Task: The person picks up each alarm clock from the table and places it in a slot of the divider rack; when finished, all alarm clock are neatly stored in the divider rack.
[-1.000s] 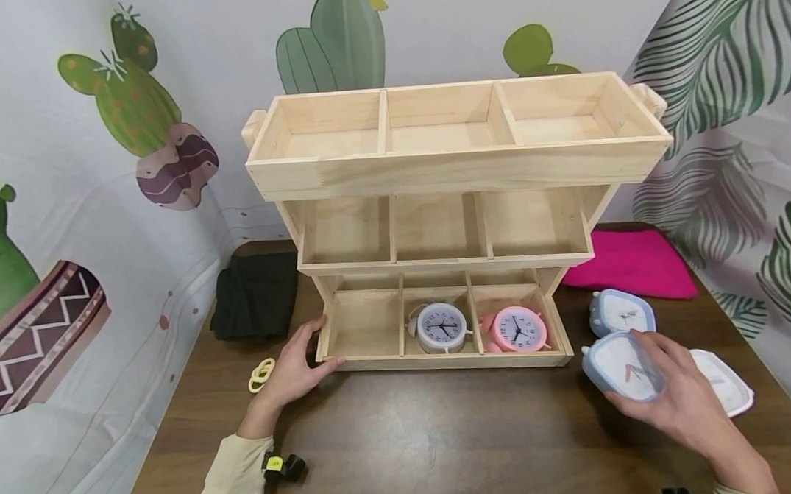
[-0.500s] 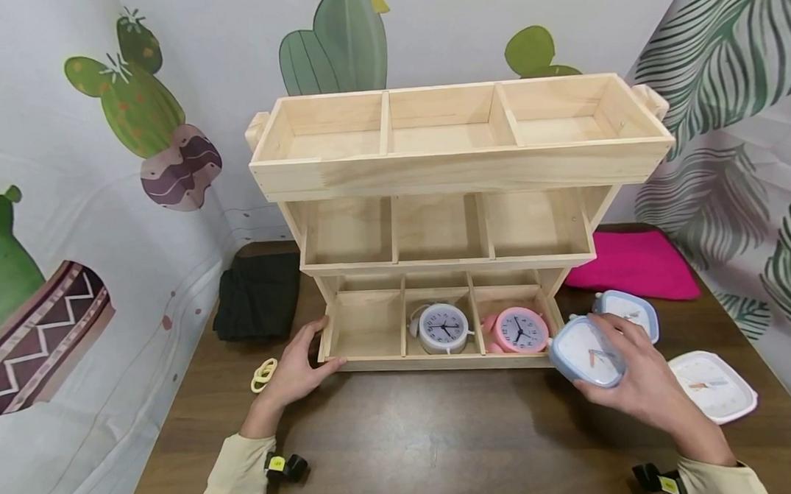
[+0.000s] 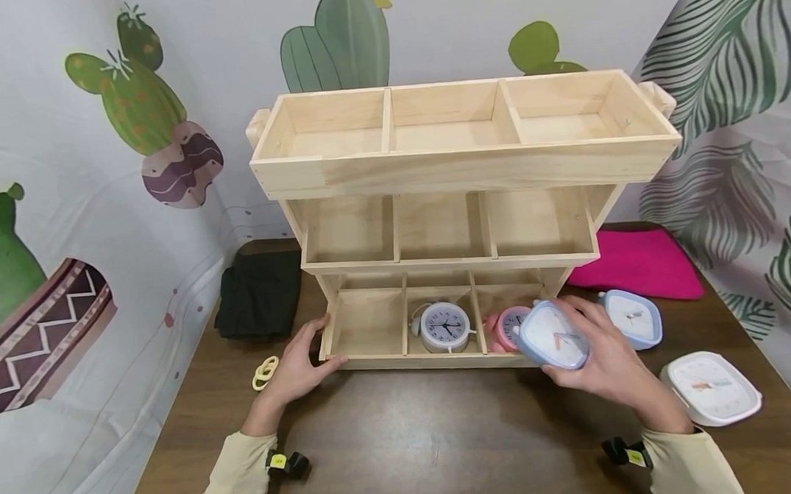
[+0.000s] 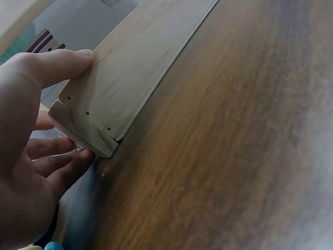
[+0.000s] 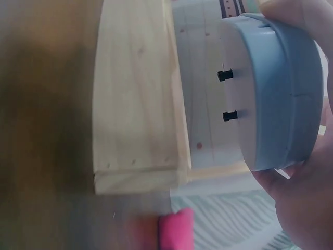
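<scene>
So far: two clocks are seen in the bottom row of the wood shelf (image 3: 461, 172); a third is held just in front of it.
Work in hand: clocks look to be put into the shelf boxes, judged from how things lie.
Done: grey clock (image 3: 444, 327) sits in the bottom middle box; pink clock (image 3: 505, 328) sits in the bottom right box, partly hidden by the held clock.
In the hand: blue clock (image 3: 552, 334) is gripped by the right hand (image 3: 609, 359), fingers wrapped round its edge and back, face tilted up.
Where it is: blue clock is kept in the air, near the front of the bottom right box, not yet set down.
R wrist view: the blue clock's back (image 5: 270, 94) w/ two small black knobs is seen next to the shelf's side board (image 5: 138, 99); not touching, as far as can be told.
Left hand (image 3: 295, 369): the bottom left corner of the shelf is held, thumb on the front board, fingers round the side; the shelf is likely kept steady that way.
L wrist view: thumb (image 4: 57, 65) is pressed on the corner board (image 4: 112, 88).
Left to do: held blue clock to be placed; second blue clock (image 3: 630, 318) and white clock (image 3: 709, 388) are lying on the table (image 3: 430, 437) to the right.
Free boxes: bottom left, all of the middle row, all of the top row.
How far: approx. under half done, as a guess.
Also on table: black cloth (image 3: 258, 293), pink cloth (image 3: 638, 264), yellow hair tie (image 3: 265, 372).
</scene>
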Motion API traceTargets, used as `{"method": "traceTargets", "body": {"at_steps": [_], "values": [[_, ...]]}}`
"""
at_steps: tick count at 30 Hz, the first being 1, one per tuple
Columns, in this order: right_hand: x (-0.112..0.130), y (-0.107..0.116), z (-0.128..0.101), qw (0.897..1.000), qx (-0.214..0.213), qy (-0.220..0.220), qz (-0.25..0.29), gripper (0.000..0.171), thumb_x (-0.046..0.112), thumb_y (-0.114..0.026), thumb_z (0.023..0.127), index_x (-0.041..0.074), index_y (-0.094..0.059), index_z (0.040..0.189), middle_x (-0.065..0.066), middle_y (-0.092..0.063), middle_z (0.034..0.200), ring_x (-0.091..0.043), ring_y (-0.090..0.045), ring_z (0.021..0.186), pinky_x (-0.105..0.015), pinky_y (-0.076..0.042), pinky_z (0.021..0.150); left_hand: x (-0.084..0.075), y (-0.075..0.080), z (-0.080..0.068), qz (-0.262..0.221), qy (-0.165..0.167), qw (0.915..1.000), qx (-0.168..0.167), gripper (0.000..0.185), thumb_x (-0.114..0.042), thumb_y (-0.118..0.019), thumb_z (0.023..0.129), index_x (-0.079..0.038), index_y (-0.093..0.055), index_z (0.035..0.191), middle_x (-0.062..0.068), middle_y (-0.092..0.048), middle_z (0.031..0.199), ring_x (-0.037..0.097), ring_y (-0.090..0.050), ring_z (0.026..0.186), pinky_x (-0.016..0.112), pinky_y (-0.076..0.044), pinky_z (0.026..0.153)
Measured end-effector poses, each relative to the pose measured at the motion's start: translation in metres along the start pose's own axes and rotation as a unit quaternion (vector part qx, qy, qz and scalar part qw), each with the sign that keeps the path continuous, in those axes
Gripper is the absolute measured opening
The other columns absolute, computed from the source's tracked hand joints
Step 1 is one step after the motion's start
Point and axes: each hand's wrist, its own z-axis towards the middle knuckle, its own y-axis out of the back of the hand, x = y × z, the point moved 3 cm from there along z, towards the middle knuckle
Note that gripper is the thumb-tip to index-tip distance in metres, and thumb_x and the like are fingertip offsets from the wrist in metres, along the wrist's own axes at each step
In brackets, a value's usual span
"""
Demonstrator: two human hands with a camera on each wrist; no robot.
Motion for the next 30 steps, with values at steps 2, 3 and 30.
{"method": "traceTargets", "body": {"at_steps": [2, 3, 30], "values": [[0.002, -0.003, 0.004, 1.000, 0.003, 0.002, 0.007, 0.097, 0.029, -0.091, 0.047, 0.005, -0.054, 0.134, -0.017, -0.053, 0.128, -0.027, -0.047, 0.108, -0.035, -0.038, 0.077, 0.000, 0.000, 0.000, 0.000, 0.001, 1.0000, 0.001, 0.080, -0.032, -0.082, 0.079, -0.004, -0.042, 0.143, 0.015, -0.048, 0.140, 0.031, -0.053, 0.124, 0.045, -0.052, 0.096], [0.003, -0.005, 0.007, 1.000, 0.005, 0.003, 0.008, 0.097, 0.030, -0.090, 0.047, 0.006, -0.055, 0.134, -0.016, -0.053, 0.128, -0.026, -0.047, 0.108, -0.036, -0.039, 0.076, -0.001, 0.000, 0.000, -0.001, 0.002, 1.0000, 0.001, 0.080, -0.032, -0.082, 0.079, -0.004, -0.042, 0.143, 0.015, -0.048, 0.140, 0.031, -0.053, 0.124, 0.045, -0.052, 0.096], [0.038, -0.055, 0.057, 0.993, 0.023, 0.091, 0.070, 0.093, 0.038, -0.086, 0.052, 0.002, -0.056, 0.133, -0.015, -0.054, 0.129, -0.030, -0.049, 0.116, -0.042, -0.043, 0.089, 0.000, 0.000, 0.000, -0.006, 0.009, 0.9999, 0.005, 0.080, -0.031, -0.082, 0.079, -0.004, -0.042, 0.143, 0.014, -0.047, 0.141, 0.030, -0.054, 0.124, 0.044, -0.052, 0.096]]}}
